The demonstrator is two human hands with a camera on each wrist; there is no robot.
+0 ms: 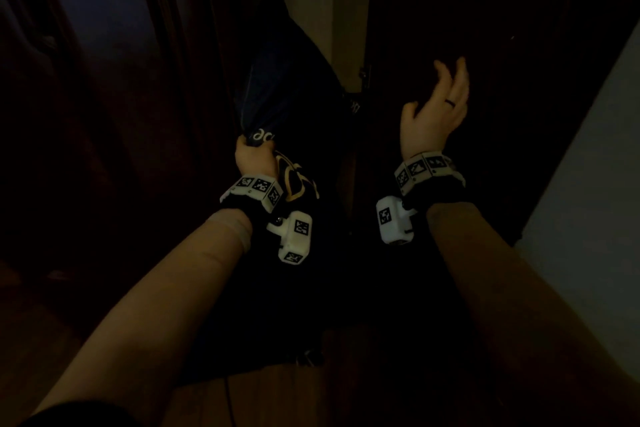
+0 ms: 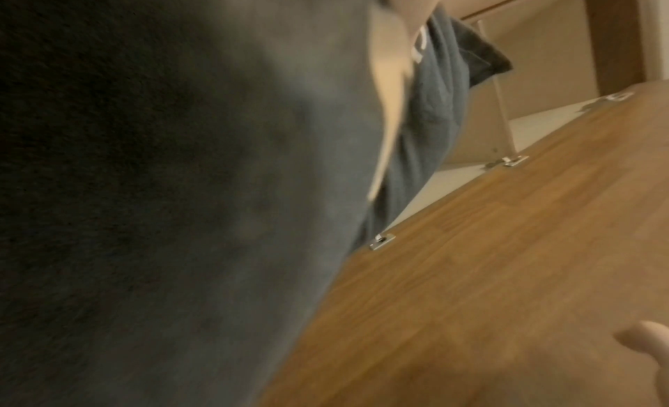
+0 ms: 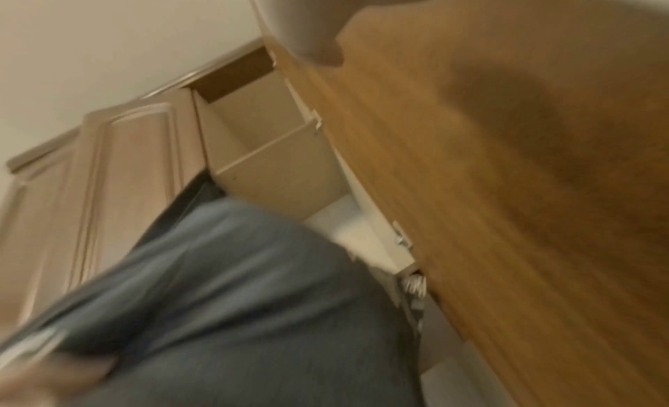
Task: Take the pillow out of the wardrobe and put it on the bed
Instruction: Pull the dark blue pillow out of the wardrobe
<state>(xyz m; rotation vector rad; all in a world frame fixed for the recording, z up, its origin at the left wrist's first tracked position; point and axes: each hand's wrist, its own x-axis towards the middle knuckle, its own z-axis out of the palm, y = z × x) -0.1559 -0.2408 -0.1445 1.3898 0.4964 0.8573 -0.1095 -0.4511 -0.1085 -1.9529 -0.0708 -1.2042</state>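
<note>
A dark blue pillow [image 1: 287,80] hangs upright in front of the open wardrobe [image 1: 346,28]. My left hand [image 1: 254,154] grips a bunched fold of its cover, low on its left edge. The left wrist view is mostly filled by the pillow [image 2: 181,184], blue-grey there. My right hand [image 1: 438,107] is raised to the right of the pillow, fingers spread and relaxed, holding nothing, in front of the dark wardrobe door [image 1: 485,45]. The right wrist view shows the pillow [image 3: 235,298] below the pale wardrobe shelves [image 3: 275,161]. No bed is in view.
The open wooden door [image 2: 506,256] stands right of the pillow, with metal hinges [image 2: 382,240] along its inner edge. Closed panelled doors [image 3: 119,184] lie to the left. A pale wall [image 1: 595,201] rises at the far right. The head view is very dark.
</note>
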